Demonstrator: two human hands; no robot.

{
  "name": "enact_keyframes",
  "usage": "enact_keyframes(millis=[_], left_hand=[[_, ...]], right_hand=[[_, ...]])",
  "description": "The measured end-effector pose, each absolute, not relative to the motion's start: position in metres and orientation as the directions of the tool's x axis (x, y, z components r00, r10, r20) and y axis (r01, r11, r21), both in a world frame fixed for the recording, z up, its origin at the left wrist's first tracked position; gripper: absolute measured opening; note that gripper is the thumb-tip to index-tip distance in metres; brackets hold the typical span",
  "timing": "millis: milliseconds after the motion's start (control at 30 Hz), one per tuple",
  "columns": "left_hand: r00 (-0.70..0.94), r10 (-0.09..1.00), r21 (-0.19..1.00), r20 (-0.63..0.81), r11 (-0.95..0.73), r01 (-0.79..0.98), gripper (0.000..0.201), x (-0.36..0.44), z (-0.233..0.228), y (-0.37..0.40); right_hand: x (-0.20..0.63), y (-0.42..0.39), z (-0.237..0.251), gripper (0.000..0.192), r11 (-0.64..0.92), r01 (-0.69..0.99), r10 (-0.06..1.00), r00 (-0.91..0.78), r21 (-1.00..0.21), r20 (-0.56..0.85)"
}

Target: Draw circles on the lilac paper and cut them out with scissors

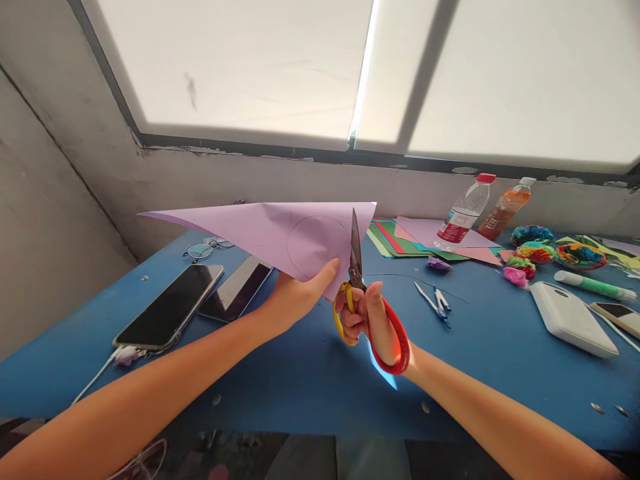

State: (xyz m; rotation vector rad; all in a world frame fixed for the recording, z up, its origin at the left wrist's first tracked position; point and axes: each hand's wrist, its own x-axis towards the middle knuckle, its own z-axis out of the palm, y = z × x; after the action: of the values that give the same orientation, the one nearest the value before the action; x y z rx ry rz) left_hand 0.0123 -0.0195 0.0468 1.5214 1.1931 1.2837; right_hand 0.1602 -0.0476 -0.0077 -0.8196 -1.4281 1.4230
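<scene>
My left hand [300, 293] grips a sheet of purple paper [265, 230] by its lower edge, thumb on the near face. A circle is drawn in thin line on the sheet, close to its right end. In my right hand [367, 320] is a pair of scissors [356, 257] with one yellow and one red handle loop. The blades point up at the right side of the paper, near the drawn circle. Both hands are above the blue table [300, 380]. Whether the blades are biting into the paper I cannot tell.
On the left lie a phone [170, 307] with a cable, a dark tablet-like device [237, 290] and glasses [200, 250]. Rightward are a compass [437, 303], coloured paper sheets [395, 240], two bottles [463, 213], crumpled paper balls [533, 235], a glue stick [595, 285] and a white power bank [573, 320].
</scene>
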Motion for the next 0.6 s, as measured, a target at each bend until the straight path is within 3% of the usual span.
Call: enact_keyframes(millis=[600], left_hand=[[0.113,0.953,0.946,0.280,-0.294,0.139,0.024,0.005,0.046,-0.009]], right_hand=[[0.163,-0.045,-0.011,0.067,0.063,-0.164,0.940,-0.322,-0.984,0.114]])
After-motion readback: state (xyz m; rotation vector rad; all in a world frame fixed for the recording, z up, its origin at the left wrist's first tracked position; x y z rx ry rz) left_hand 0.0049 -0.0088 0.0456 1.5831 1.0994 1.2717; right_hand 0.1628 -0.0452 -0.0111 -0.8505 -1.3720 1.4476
